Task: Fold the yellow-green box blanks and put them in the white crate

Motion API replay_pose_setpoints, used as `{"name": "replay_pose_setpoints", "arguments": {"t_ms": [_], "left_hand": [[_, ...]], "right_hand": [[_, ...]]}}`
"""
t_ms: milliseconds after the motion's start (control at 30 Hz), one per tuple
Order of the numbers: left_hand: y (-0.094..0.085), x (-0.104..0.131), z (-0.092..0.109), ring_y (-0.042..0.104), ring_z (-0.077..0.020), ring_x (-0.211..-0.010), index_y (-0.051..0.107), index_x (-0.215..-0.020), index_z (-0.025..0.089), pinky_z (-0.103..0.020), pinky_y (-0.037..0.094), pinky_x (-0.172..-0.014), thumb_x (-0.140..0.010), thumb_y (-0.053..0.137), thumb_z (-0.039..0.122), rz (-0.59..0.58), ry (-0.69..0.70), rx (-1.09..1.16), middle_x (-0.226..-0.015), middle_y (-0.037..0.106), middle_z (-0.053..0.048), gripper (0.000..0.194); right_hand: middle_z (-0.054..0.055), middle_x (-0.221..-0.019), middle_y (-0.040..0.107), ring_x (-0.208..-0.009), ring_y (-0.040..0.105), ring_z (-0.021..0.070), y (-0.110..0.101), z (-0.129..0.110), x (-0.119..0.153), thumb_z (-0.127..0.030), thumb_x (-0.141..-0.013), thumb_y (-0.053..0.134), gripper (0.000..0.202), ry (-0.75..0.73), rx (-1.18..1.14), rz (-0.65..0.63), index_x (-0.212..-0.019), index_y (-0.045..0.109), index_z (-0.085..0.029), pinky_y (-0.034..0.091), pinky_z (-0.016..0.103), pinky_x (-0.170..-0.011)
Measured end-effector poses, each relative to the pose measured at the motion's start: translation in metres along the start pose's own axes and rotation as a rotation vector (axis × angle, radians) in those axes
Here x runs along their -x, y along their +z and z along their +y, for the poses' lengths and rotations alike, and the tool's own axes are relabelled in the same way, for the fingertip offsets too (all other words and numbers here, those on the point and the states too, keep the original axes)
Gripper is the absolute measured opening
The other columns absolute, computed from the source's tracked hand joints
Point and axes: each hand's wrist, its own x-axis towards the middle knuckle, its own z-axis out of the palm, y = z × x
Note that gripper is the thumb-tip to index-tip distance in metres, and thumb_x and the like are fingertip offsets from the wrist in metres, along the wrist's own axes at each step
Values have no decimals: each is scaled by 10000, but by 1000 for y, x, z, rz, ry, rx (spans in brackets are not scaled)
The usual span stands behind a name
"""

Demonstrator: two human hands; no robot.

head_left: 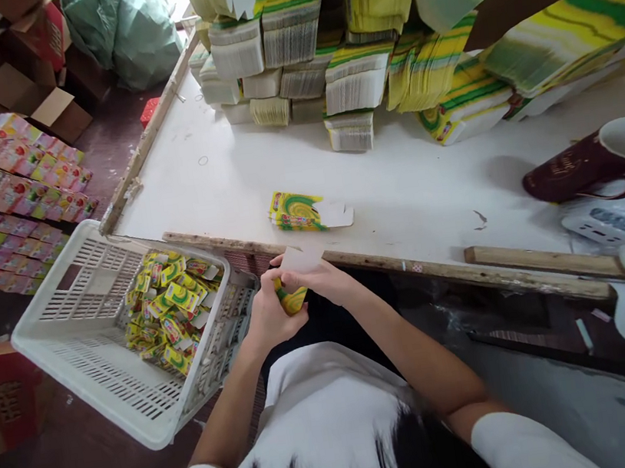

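In front of my body, at the table's front edge, both hands are together around a small yellow-and-green carton (291, 299). My left hand (269, 316) is closed around the carton's printed body. The fingers of my right hand (331, 282) pinch at its top, by a pale white flap (301, 259) that sticks up. Parts of the carton are hidden by the fingers. Just beyond my hands, a flat folded stack of the same cartons (298, 211) lies on the white tabletop (212, 178), white flaps pointing right.
To my left, a white plastic basket (104, 403) holds many small yellow cartons (174, 304). Stacks of flat cartons (292, 31) line the table's back. At right are a dark mug (567, 167) and a power strip (607, 223). Cardboard boxes (29, 95) stand on the floor.
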Motion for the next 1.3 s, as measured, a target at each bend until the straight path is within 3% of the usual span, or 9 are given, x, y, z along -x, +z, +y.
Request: {"name": "replay_pose_setpoints", "arguments": {"t_ms": [167,300,367,467,633,867,1033,1133,1300], "left_hand": [[-6,-11,3,636,-179,-744,334,-1188,252,-299,497,-677,-663,668,211,-60,-123,-31,-910,594,8,623],[-3,-17,-3,653,-187,-778,297,-1259,233,-308,514,-668,-681,635,198,-118,-58,18,-1008,588,-36,670],[-1,-16,-6,658,-203,-852,320,-1256,217,-327,528,-704,-681,635,192,-71,-8,-4,-1095,564,-81,656],[-3,-12,-8,635,-255,-1003,377,-1255,198,-398,532,-832,-675,681,205,17,-11,-127,-1174,545,-120,656],[-23,-4,-7,642,-246,-995,530,-1165,205,-393,528,-886,-716,742,279,51,-27,-181,-1071,653,-80,502],[-38,-13,-1,669,-227,-959,596,-1164,220,-351,536,-852,-672,797,315,-4,-2,-151,-1071,692,-61,540],[-36,-12,0,653,-234,-993,563,-1209,212,-354,525,-880,-712,763,298,80,7,-193,-1088,676,-71,543],[-55,-5,-20,651,-258,-1018,572,-1216,207,-392,515,-919,-728,775,372,225,-113,-255,-1111,669,-90,554],[-101,9,-63,449,-416,-1328,438,-1385,118,-587,307,-1139,-610,857,473,687,-352,-532,-1383,514,-222,950]], "right_hand": [[132,-1384,594,-1223,604,303,3,9,8,-841,-798,464,898,-7,-180,-74,-1454,456,-227,504,456,-1030],[70,-1578,395,-1435,403,273,12,10,21,-422,-918,615,698,-249,282,1,-1544,342,-275,301,465,-1208],[49,-1550,440,-1430,417,246,12,12,23,-217,-931,551,554,-355,450,57,-1474,473,-293,298,451,-1215],[62,-1477,531,-1371,498,222,6,14,22,-110,-931,477,515,-456,502,162,-1404,563,-296,373,434,-1182],[98,-1518,476,-1406,452,270,-13,13,24,-217,-913,635,412,-508,660,41,-1321,639,-276,422,436,-1143],[105,-1367,599,-1250,598,254,-21,-8,23,-270,-906,661,204,-533,776,-70,-1095,737,-261,495,427,-1050],[144,-1396,574,-1295,553,295,-2,-10,16,-310,-811,770,663,-501,701,104,-1409,495,-235,448,484,-1087],[158,-1413,556,-1244,583,311,-9,-17,5,-357,-786,795,795,-486,735,148,-1471,415,-223,461,484,-1068],[184,-1167,659,-1101,594,362,-52,-26,-26,-196,-838,699,469,-371,1114,591,-1290,583,-152,464,561,-981]]}}
